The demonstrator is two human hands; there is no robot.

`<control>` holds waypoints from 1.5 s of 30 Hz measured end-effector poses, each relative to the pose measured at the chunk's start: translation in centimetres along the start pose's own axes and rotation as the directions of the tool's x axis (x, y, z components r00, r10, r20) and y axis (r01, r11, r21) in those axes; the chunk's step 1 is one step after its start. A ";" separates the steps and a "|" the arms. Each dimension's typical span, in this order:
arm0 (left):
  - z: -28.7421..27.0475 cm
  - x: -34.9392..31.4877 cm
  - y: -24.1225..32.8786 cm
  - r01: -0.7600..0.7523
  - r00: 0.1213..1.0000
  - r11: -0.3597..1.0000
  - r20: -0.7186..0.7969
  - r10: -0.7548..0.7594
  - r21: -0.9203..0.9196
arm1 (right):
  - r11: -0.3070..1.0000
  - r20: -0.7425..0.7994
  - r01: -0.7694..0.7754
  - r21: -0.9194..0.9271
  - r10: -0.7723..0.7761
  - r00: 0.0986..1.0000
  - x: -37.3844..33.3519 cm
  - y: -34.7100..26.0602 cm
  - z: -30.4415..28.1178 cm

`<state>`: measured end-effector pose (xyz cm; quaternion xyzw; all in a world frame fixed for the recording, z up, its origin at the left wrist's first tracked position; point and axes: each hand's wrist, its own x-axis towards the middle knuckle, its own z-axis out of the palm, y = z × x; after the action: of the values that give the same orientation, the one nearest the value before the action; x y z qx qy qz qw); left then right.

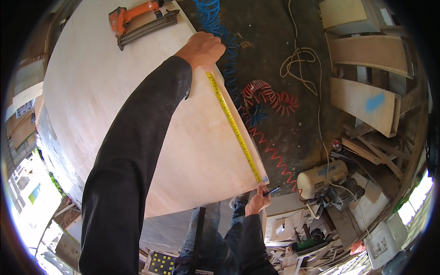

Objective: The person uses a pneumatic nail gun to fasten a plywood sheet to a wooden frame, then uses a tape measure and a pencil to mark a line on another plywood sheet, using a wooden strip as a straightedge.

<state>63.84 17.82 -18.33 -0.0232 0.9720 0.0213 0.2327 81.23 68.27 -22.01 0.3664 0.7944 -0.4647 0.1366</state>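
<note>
A yellow tape measure (233,126) lies extended along the right edge of a large pale plywood sheet (188,156). At its far end my left hand (201,49) is closed over the tape at the sheet's edge; the hand hides whatever part of the tape measure lies beneath. My right hand (257,203) is at the near corner of the sheet, fingertips against the tape's near end. A thin dark pen (272,191) sticks out to the right from between its fingers.
An orange nail gun (133,18) lies on the sheet's far end. Coiled blue (208,11) and red air hoses (277,98) hang or lie beside the sheet. On the floor to the right are a cream air compressor (323,178), a pale cord (300,62) and wooden box parts (366,101).
</note>
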 end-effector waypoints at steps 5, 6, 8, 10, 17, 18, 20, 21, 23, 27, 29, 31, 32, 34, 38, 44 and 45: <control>0.0 1.1 0.4 0.032 0.993 0.999 0.111 -0.035 0.031 | 1.000 0.011 -0.009 0.002 0.009 1.000 0.2 0.3 -0.3; 0.0 1.2 0.5 0.033 0.993 0.999 0.110 -0.037 0.034 | 1.000 0.013 0.011 0.004 -0.011 1.000 0.1 0.4 -0.2; -0.2 1.4 0.8 0.035 0.993 0.999 0.109 -0.040 0.041 | 0.999 0.025 0.028 0.017 -0.029 0.999 0.1 0.4 -0.3; 0.2 1.7 0.7 0.035 0.992 0.998 0.120 -0.042 0.056 | 0.999 0.044 0.024 0.045 -0.026 0.999 0.2 0.6 -0.4; 0.3 1.9 0.9 0.005 0.997 0.998 0.080 -0.010 0.067 | 0.999 0.050 0.028 -0.017 -0.027 0.998 0.5 0.7 -0.7; 0.6 2.0 0.5 0.008 0.996 0.998 0.089 -0.014 0.067 | 0.999 0.050 0.030 -0.027 -0.028 0.998 0.3 0.6 -0.6; 1.3 2.0 0.0 0.015 0.994 0.997 0.110 -0.023 0.070 | 0.998 0.064 0.046 -0.041 -0.043 0.997 -0.1 0.4 -0.5; 1.2 2.1 -0.2 0.006 0.994 0.998 0.109 -0.013 0.058 | 0.997 0.065 0.065 -0.043 -0.062 0.996 -0.1 0.3 -0.5; 1.1 1.9 -0.7 -0.012 0.994 0.999 0.112 0.008 0.036 | 0.997 0.059 0.072 -0.041 -0.070 0.996 -0.2 0.3 -0.2; -0.5 0.7 -0.6 -0.048 0.998 0.998 0.039 0.050 -0.049 | 0.997 0.014 0.080 0.005 -0.080 0.997 -0.1 0.9 -0.3; -0.9 1.0 -0.4 -0.037 0.996 0.998 0.073 0.041 -0.051 | 0.997 -0.009 0.070 0.038 -0.069 0.998 -0.1 0.9 0.0; -0.8 0.9 -0.4 0.012 0.994 0.999 0.110 -0.007 -0.036 | 0.998 -0.023 0.019 0.060 -0.018 1.000 -0.7 0.0 0.5; -0.7 0.8 -0.4 0.015 0.992 0.999 0.129 -0.011 -0.031 | 0.998 -0.026 0.014 0.060 -0.013 1.000 -0.8 0.1 0.7; -0.8 1.0 -0.3 0.020 0.987 1.000 0.157 -0.016 -0.023 | 0.998 -0.037 0.014 0.058 -0.011 0.999 -0.8 0.6 0.6; -0.7 1.3 0.1 0.021 0.989 0.999 0.146 -0.018 -0.024 | 0.997 -0.033 0.037 0.069 -0.035 0.999 -0.6 1.0 0.3; -0.9 1.8 0.4 0.047 0.986 0.998 0.165 -0.039 -0.048 | 0.998 -0.052 0.047 0.047 -0.045 0.998 -0.5 1.5 0.2; -1.2 1.8 0.3 0.054 0.983 0.997 0.176 -0.046 -0.045 | 0.998 -0.048 0.053 0.037 -0.051 0.998 -0.5 1.7 0.2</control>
<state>61.71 18.02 -18.10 -0.0515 0.9461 0.0417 0.3172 82.71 68.37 -22.94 0.3590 0.7978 -0.4743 0.0986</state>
